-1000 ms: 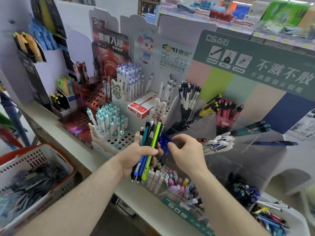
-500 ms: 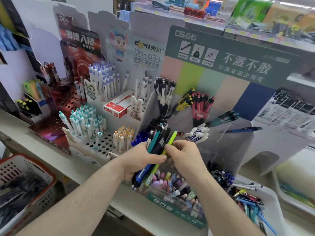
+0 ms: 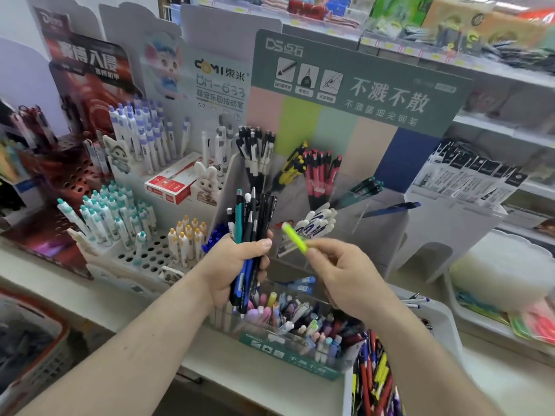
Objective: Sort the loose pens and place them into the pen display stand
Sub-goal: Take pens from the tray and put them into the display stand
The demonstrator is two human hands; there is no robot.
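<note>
My left hand (image 3: 237, 265) is clenching a bundle of pens (image 3: 250, 235) upright in its grip, just above the surface's front edge. My right hand (image 3: 339, 274) is pinching a yellow-green pen (image 3: 294, 237) just beside them, before the pen display stand (image 3: 336, 181).

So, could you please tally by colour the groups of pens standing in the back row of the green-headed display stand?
black-and-white bunch: 1
yellow-and-black bunch: 1
red-and-black bunch: 1
teal bunch: 1
dark blue single pen: 1
Total: 5 groups
</note>
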